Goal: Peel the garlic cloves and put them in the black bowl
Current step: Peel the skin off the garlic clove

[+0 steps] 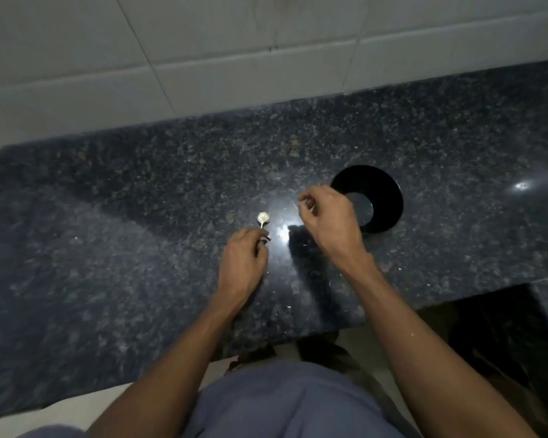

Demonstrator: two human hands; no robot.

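Note:
A small pale garlic piece [262,218] with a thin stem lies on the dark granite counter [140,200]. My left hand [244,260] sits just below it, its fingers curled around the stem end. My right hand [328,221] hovers to the right with curled fingers that pinch something small and pale; I cannot tell whether it is a clove or a bit of skin. The black bowl [383,197] stands right behind my right hand, which hides part of its left rim. Its inside looks bare where visible.
A white tiled wall [234,58] rises behind the counter. The counter's front edge runs near my body, and at the right it steps back around a dark recess [503,327]. Bright light reflections glare on the stone between my hands.

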